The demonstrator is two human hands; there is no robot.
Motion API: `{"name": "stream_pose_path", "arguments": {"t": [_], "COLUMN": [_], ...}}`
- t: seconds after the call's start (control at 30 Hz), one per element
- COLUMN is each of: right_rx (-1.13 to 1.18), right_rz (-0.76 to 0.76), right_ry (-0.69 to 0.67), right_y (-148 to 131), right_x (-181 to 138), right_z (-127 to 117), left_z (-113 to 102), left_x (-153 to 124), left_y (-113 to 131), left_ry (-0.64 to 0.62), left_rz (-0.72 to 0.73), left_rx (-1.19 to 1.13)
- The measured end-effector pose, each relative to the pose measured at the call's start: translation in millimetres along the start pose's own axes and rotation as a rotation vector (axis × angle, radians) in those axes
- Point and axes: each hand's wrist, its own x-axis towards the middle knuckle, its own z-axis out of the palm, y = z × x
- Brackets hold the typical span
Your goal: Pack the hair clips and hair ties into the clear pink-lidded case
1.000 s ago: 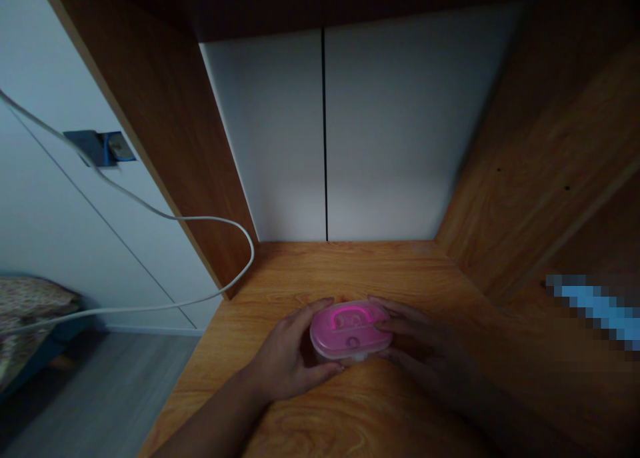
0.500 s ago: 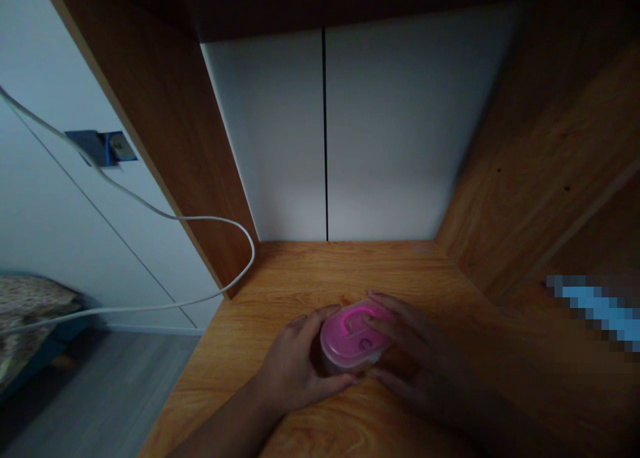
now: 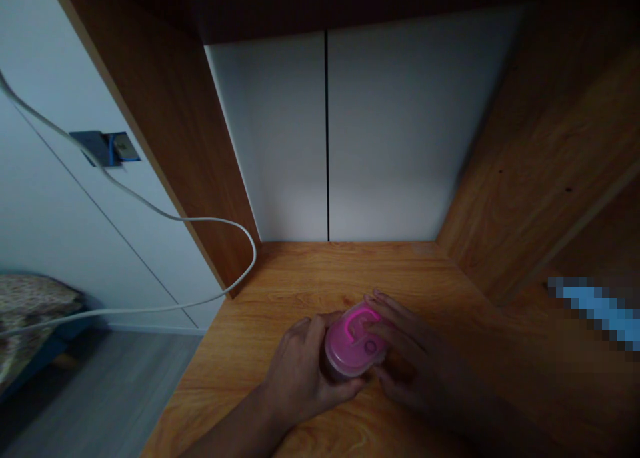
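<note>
An oval plastic container (image 3: 345, 355) with a translucent pink lid sits on the wooden surface. A brighter pink curved handle and a round mark show on its top. My left hand (image 3: 300, 371) wraps the container's left side, thumb along the near edge and fingers round the far side. From the right, my right hand (image 3: 417, 355) grips the other end, with its fingers lying over the lid and its thumb near the front edge. The inside of the container cannot be made out.
A white cable (image 3: 215, 219) loops over the left edge of the wooden desk (image 3: 295, 271). Wooden side panels (image 3: 520, 158) and a white back wall (image 3: 385, 138) enclose it. A wall socket (image 3: 123, 147) is at left, and a pixelated blue patch (image 3: 600, 308) at right.
The container has turned and tilted a little between my hands and shifted slightly to the right. My left hand has moved right with it. The view has shifted slightly.
</note>
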Motion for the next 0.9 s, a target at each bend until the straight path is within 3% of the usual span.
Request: {"name": "stream_pose_path", "arguments": {"t": [0.37, 0.63, 0.9], "right_rx": [0.075, 0.107, 0.107], "right_rz": [0.068, 0.027, 0.022], "right_ry": [0.022, -0.029, -0.035], "right_y": [-9, -1, -3], "right_x": [2, 2, 3], "right_z": [3, -6, -3], "left_z": [3, -4, -2], "left_x": [-2, 3, 4], "left_y": [3, 6, 7], "left_ry": [-0.011, -0.071, -0.039], "left_rz": [-0.002, 0.105, 0.088], "left_rx": [0.062, 0.042, 0.060]}}
